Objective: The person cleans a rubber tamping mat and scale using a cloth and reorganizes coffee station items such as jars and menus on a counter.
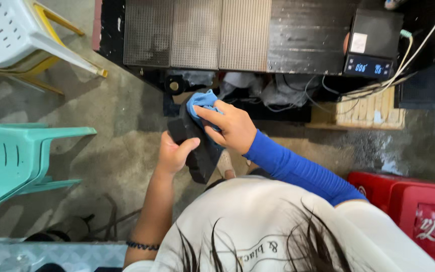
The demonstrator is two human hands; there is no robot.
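Dark strands of my hair and my pale printed shirt (273, 236) fill the bottom of the view, nearest of all. Beyond them my left hand (173, 151) is clamped around the near end of a black block-shaped object (193, 146), thumb on top and fingers wrapped underneath, holding it tilted above the concrete floor (117, 131). My right hand (230, 126), in a blue sleeve (298, 168), is closed on a bunched blue cloth (202, 100) and presses it against the far upper end of the block. To wipe well, I judge I should keep the left grip firm so the block cannot twist, and draw the cloth along its faces with even pressure, turning it to a fresh fold as it soils. A teal plastic chair (16, 156) stands to my left and a red crate (414, 206) to my right, both well apart from the block. Farther off sits a dark worktop (303, 40) with mesh panels (197, 32), a black digital scale (373, 43), white cables (409, 65), and a white chair (11, 30).
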